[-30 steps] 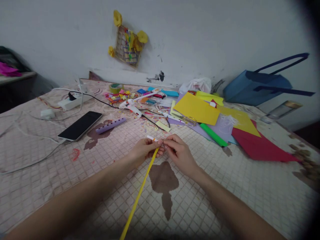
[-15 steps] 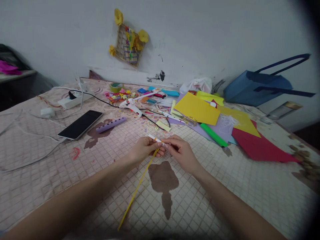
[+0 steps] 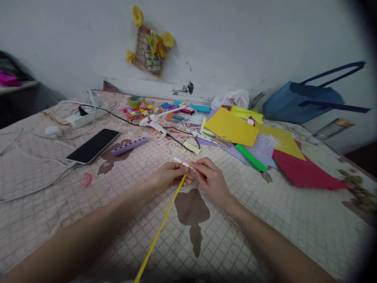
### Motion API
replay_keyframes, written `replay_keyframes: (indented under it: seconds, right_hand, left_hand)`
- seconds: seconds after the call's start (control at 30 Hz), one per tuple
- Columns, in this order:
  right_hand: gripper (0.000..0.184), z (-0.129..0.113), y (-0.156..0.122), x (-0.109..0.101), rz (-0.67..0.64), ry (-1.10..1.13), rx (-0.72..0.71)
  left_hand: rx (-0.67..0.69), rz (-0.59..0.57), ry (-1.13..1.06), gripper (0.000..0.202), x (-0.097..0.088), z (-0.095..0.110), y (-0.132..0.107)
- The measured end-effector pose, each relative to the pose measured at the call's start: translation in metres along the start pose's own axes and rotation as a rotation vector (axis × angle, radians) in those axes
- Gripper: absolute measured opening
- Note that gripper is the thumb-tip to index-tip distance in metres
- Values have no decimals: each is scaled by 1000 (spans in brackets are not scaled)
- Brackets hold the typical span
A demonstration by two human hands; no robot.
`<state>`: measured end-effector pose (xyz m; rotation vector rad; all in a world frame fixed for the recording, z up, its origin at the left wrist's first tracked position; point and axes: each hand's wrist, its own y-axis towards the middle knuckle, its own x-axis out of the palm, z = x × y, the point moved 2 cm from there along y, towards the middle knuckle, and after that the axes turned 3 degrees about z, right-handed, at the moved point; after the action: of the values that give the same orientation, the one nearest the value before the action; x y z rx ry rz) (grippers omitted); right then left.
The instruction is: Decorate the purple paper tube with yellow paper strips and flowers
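A thin white tube (image 3: pixel 178 160) with an orange-yellow band around it is held over the middle of the table. My left hand (image 3: pixel 172 176) is closed, pinching the tube near the band between thumb and fingers. From under those fingers a long narrow yellow strip (image 3: pixel 161 224) runs down toward the table's near side. On the tube's right end, my right hand (image 3: pixel 213 179) is closed with thumb and forefinger. Whether the strip's upper end is fixed to the tube is hidden by the fingers.
Beyond my hands lie a white glue gun (image 3: pixel 154 124), scissors (image 3: pixel 222 140), a purple dotted tube (image 3: pixel 129 146) and a green roll (image 3: pixel 250 158). A phone (image 3: pixel 94 146) on a cable is at left. Yellow paper (image 3: pixel 232 126) and red sheets (image 3: pixel 306 169) spread at right, near a blue bag (image 3: pixel 303 103).
The yellow strip has swung a little and looks wider, its flat side now more toward me. Both hands stay on the white tube; the view has shifted slightly.
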<state>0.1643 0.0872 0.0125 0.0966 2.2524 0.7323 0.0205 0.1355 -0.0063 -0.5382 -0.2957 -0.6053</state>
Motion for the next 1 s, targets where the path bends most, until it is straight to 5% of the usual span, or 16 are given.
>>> replay_keyframes:
  seconds: [0.5,1.0]
  right_hand:
    - [30,3,-2,3,-8,-176,-86]
    - [30,-7,3,-3,27,5,17]
  left_hand:
    - [9,-30,-80,18,-1,3,1]
    - [91,-20,51,18,-2,4,0]
